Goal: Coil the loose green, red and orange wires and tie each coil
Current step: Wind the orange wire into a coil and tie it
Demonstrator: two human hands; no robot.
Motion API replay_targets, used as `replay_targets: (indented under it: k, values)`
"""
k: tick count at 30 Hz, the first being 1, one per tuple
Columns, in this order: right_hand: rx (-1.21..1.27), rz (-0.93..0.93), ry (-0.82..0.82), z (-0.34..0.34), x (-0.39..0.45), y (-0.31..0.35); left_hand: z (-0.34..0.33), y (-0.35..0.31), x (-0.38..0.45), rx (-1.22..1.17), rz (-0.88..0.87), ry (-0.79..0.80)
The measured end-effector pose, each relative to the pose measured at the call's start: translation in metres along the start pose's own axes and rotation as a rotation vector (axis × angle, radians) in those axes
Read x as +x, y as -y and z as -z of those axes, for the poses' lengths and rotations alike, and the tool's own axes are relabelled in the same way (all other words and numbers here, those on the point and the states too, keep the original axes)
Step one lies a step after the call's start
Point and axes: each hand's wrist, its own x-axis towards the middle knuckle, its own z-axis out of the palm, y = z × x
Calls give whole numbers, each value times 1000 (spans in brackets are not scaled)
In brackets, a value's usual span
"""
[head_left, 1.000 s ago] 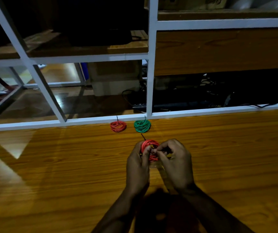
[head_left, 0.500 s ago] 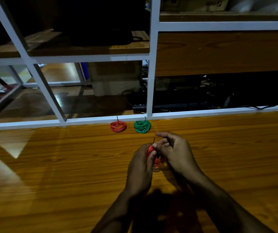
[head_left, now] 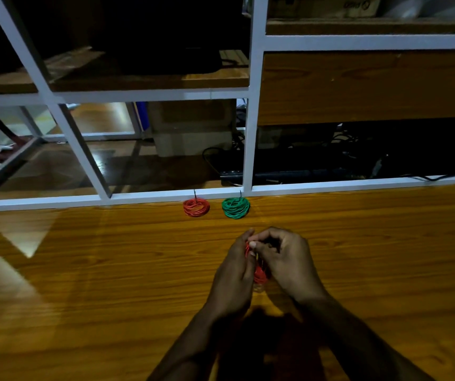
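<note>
**Both hands on the red coil, two tied coils beyond**

The left hand [head_left: 234, 273] and the right hand [head_left: 285, 259] meet over the worktop [head_left: 83, 284], with a red coil [head_left: 259, 273] squeezed between them. The left hand's fingers curl round the coil from its own side, and the right hand's fingers and thumb pinch it near the top, so both hands grip the same coil. Only a narrow strip of red shows in the gap between the palms; the rest is hidden. Whether the coil touches the worktop cannot be told.

Beyond the hands, close to the far edge of the worktop, two more coils lie flat. The orange coil [head_left: 196, 207] is ahead of the left hand and a little further left. The green coil [head_left: 236, 207] lies just beside it, straight ahead of the fingertips. Each has a thin dark tie end sticking up at its far side. The two coils are near each other but not touching, and both are well apart from the hands.

Past them runs a white frame [head_left: 251, 105] with wooden shelves behind.
</note>
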Motion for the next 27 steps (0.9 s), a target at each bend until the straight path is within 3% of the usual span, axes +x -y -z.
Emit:
replay_targets:
  k: [4, 9, 13, 27]
  values:
    - [97, -27, -29, -1, -4, 1, 2, -6, -1, -114, 27, 21]
    - [426, -125, -71, 7, 5, 3, 4, -19, -2, -475, 157, 35]
    - [512, -148, -67, 10, 8, 2, 4, -20, 0, -623, 194, 34]
    - [290, -56, 47, 11, 6, 5, 4, -25, 4, -515, 129, -52]
